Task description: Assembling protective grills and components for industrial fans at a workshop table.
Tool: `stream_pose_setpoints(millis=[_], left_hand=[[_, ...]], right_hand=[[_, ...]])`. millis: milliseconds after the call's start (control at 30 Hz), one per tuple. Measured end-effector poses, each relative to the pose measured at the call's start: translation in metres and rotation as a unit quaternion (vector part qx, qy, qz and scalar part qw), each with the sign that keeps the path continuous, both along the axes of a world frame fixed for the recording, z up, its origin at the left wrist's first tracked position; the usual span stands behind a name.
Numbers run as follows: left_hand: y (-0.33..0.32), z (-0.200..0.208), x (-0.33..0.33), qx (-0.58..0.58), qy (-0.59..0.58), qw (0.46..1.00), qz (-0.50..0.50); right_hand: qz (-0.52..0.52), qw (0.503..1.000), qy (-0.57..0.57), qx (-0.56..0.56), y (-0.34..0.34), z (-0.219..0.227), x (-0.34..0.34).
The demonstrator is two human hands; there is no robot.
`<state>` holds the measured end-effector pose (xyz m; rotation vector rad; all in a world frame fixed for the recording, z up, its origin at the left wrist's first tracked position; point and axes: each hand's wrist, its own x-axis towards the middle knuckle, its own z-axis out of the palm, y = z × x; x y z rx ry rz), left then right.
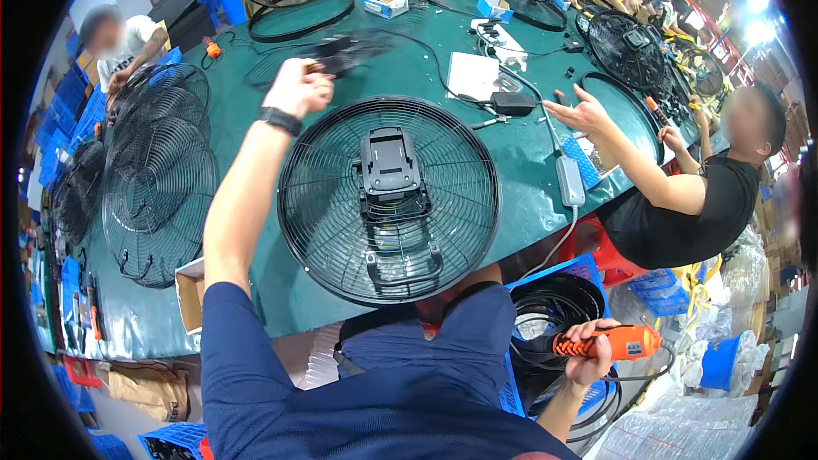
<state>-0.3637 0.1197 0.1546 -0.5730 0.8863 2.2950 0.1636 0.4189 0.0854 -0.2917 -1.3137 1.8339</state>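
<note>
Around a large green-topped worktable [520, 226], several co-workers are seated, and the edges of the workshop are crowded with blue plastic crates and white plastic wrapping. At the near edge, in front of the person, a round black wire-caged fan [392, 204] is set, with a boxy black plastic mount [390, 162] at its middle and a curved handle toward the body. Beyond it, the left hand [298, 88] is raised with fingers curled; a blurred dark part [345, 53] is seen just past it, and whether that part is gripped cannot be told. A black band [279, 120] is worn on that wrist. By the right hand [590, 366], an orange-and-black handheld power tool [618, 343] is clasped above a blue plastic crate [588, 268] filled with black coils. On the tool's casing, a small dark label with pale marks is carried. Dark printing is also borne by a brown paper sack [149, 393] on the floor. At the left, black wire fan guards [153, 179] are piled.
</note>
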Motion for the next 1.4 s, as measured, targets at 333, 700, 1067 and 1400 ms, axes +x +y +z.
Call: stream_pose_setpoints(millis=[333, 700, 1067, 1400], left_hand=[[0.177, 0.009, 0.058, 0.004, -0.045, 0.986, -0.158], [0.202, -0.002, 0.050, 0.111, 0.091, 0.923, -0.358], [0.045, 0.015, 0.256, 0.009, 0.364, 0.896, -0.255], [-0.021, -0.133, 0.428, 0.101, -0.004, 0.994, -0.049]], right_hand=[[-0.035, 0.998, 0.031, -0.031, -0.009, -0.002, 0.027], [0.037, 0.998, 0.045, 0.000, 0.008, -0.005, 0.018], [0.159, 0.983, 0.089, 0.025, -0.016, 0.015, -0.026], [0.321, 0.932, 0.169, 0.018, -0.063, 0.049, -0.086]])
